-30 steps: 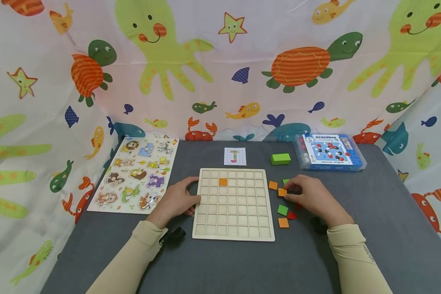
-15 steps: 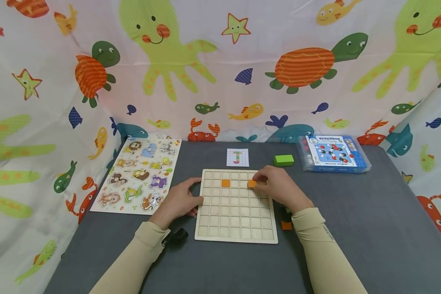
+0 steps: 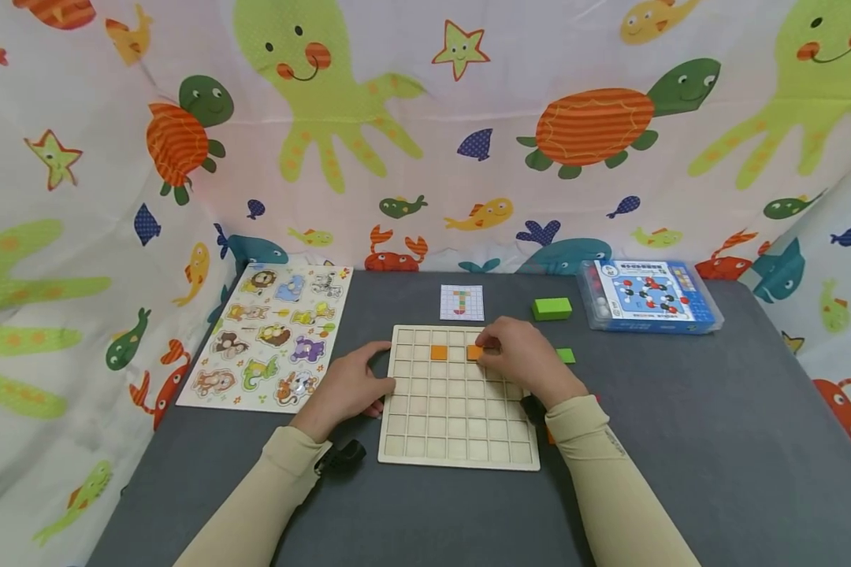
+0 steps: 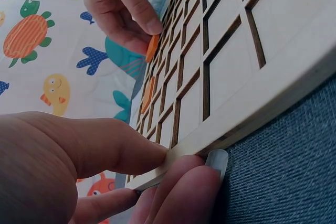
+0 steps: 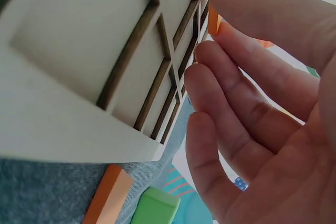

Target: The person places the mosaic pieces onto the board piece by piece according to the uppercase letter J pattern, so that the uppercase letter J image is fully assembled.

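A wooden grid board [image 3: 447, 429] lies on the dark table. At its left edge my left hand [image 3: 347, 386] grips the frame; in the left wrist view the thumb is on the rim and the fingers are against the side. Between thumb and index finger, my right hand [image 3: 528, 362] pinches an orange square tile [image 3: 473, 353] over the board's second row from the back. The right wrist view shows this orange tile [image 5: 213, 22] tilted at the grid, the other fingers loosely bent. A second orange tile [image 3: 439, 353] sits in a cell of that row, to the left.
Right of the board lie a green tile [image 3: 566, 356] and an orange tile [image 5: 107, 198], others partly hidden by the right arm. Behind stand a pattern card [image 3: 462, 303], a green block [image 3: 551, 309] and a plastic case [image 3: 648, 299]. An animal puzzle [image 3: 262, 366] lies left.
My right hand has taken an orange tile from beside the board and carried it left over the second row. The left hand keeps its grip on the board's edge.
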Tool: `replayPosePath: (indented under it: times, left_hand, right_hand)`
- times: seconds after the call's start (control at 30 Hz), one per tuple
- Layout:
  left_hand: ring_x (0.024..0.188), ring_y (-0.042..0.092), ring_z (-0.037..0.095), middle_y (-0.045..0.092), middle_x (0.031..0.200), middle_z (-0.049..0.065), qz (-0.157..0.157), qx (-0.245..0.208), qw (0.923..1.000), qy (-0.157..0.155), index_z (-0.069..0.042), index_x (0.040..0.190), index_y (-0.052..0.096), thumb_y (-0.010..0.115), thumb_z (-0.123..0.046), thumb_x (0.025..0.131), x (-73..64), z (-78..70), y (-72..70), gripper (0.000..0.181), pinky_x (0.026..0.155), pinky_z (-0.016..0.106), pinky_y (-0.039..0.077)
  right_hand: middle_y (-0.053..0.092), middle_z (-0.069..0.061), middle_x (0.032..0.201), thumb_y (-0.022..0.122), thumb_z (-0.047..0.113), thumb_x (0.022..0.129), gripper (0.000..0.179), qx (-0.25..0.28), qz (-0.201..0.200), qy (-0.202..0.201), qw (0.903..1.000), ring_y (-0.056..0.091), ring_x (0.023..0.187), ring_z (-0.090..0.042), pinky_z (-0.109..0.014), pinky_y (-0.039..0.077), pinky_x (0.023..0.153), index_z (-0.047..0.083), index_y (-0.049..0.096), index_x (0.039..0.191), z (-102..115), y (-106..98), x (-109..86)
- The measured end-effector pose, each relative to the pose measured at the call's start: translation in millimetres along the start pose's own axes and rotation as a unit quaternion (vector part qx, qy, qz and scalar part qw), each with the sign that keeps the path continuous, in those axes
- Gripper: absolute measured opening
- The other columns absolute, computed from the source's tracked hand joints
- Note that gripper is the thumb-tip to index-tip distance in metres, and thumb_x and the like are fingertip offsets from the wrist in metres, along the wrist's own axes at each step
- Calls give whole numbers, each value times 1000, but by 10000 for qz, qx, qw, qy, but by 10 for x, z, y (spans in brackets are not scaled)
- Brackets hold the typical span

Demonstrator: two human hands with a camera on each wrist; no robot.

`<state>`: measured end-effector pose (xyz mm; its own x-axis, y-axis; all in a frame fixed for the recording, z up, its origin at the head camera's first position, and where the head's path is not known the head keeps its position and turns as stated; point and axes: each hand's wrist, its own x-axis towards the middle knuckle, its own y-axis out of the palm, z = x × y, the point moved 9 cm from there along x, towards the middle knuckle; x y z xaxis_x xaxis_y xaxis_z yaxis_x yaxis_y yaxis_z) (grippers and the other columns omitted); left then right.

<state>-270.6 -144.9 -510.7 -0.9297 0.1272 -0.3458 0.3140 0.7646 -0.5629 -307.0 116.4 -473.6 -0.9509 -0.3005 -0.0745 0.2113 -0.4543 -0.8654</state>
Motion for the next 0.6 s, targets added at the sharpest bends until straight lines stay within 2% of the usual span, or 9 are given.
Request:
replayPosePath:
  times: [0.27, 0.6]
  left_hand:
    - [54, 72, 22, 72, 70, 10, 8, -26, 10000, 10, -24, 161, 50, 76, -19, 93, 10, -17, -3, 73, 54, 36, 62]
    - [55, 72, 21, 72, 72, 9, 6, 83, 10000, -31, -24, 162, 50, 76, -20, 93, -20, -27, -19, 74, 54, 34, 61]
  right_hand:
    - [71, -6, 103, 82, 19, 94, 19, -112, 11, 83, 9999, 64, 92, -23, -43, 59, 88, 9, 82, 111, 19, 0, -5]
    - [71, -7, 108, 82, 19, 95, 21, -284, -13, 6, 9996, 65, 96, -23, -45, 60, 92, 9, 81, 114, 56, 21, -17]
